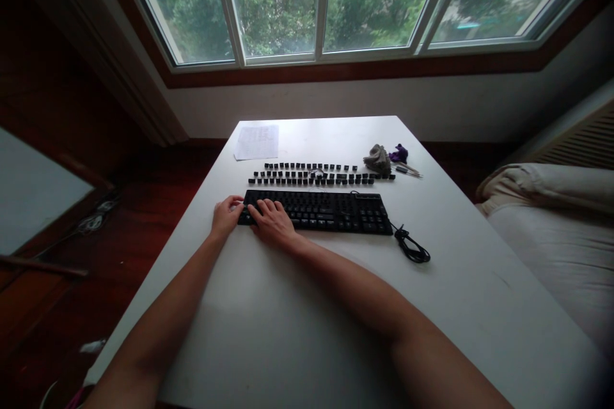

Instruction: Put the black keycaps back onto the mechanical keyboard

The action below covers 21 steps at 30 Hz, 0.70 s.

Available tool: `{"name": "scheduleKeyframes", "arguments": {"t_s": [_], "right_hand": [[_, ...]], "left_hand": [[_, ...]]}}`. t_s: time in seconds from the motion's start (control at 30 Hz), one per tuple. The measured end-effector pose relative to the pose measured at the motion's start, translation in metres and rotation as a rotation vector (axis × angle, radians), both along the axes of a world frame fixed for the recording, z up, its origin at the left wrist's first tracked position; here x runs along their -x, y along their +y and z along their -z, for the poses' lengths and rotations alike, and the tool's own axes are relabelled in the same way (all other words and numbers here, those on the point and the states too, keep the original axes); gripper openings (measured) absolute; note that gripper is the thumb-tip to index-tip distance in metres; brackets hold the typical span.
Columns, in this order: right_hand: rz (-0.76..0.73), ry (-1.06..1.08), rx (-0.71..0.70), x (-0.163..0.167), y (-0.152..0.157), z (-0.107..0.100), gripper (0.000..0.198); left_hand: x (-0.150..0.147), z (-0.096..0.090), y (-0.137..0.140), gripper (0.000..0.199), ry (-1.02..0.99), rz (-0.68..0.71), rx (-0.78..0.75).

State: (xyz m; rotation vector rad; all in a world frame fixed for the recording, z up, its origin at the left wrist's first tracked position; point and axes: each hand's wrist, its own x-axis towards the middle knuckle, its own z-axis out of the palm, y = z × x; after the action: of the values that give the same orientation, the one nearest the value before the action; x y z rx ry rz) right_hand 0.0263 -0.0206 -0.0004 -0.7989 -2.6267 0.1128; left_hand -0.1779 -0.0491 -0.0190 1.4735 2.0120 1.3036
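Keyboard (330, 211) lies flat just ahead of both hands. Left hand (225, 216) part-curled, fingertips at the keyboard's left end; whether it grips anything cannot be told. Right hand (274, 223) loosely spread over that end, hiding part of it, nothing seen held. Beyond the hands: rows of keycaps (341, 176), paper (258, 142). Right of the right hand: bundled cable (422, 259); farther off, grey cloth (377, 158).

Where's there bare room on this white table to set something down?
One wide bare patch of table lies right of the coiled cable; another is between your forearms, this side of the keyboard. A smaller one sits behind the keycaps, between paper and gray cloth. It's crowded at the keyboard's left end, with your left hand and right hand, and among keycaps.
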Motion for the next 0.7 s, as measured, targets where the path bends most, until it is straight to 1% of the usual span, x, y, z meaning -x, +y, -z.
{"name": "scheduleKeyframes", "arguments": {"t_s": [0.13, 0.27, 0.5, 0.7], "right_hand": [[-0.008, 0.005, -0.009, -0.0017, -0.0004, -0.0001, 0.058], [-0.007, 0.002, -0.025, -0.0018, -0.0002, 0.0006, 0.056], [0.004, 0.036, -0.032, -0.0015, -0.0009, 0.0050, 0.056], [0.031, 0.055, -0.095, -0.0006, -0.0056, 0.0059, 0.055]], "left_hand": [[0.0004, -0.0001, -0.0002, 0.022, 0.038, 0.006, -0.012], [0.0010, 0.0011, 0.0004, 0.024, 0.085, 0.007, -0.008], [0.0017, 0.0033, 0.0010, 0.025, 0.298, -0.004, 0.028], [0.0020, 0.0023, -0.0013, 0.024, 0.379, 0.000, 0.021]]}}
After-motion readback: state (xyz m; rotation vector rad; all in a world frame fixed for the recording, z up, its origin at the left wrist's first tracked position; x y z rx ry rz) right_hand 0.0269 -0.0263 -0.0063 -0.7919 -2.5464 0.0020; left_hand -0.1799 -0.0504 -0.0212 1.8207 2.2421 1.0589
